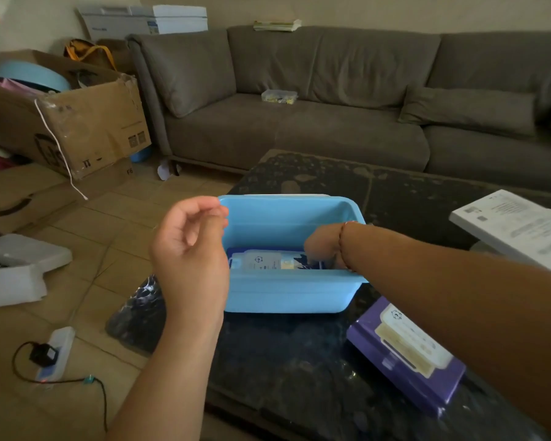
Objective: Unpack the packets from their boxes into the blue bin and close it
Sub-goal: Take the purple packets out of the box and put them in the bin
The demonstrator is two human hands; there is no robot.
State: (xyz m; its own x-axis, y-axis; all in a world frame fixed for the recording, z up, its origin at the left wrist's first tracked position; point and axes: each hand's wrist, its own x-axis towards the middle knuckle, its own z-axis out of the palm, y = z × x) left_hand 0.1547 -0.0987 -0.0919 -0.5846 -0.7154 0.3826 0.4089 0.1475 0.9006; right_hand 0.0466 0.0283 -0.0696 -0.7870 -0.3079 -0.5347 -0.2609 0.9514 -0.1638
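Dark speckled bench (299, 361) with three things on it.
A blue bin (287, 297) stood mid-bench, a purple packet (407, 354) lay near it, a white box (519, 227) sat at the far right edge.

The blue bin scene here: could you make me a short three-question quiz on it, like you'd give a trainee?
1. True or false: the blue bin stands on the dark table.
2. Which hand reaches inside the bin? A) left hand B) right hand
3. Fill in: a purple packet lies on the table, ______ the bin.

Key: 1 true. 2 B; it is down by the packet in the bin, while the left hand hovers empty at the bin's left rim. 3 outside.
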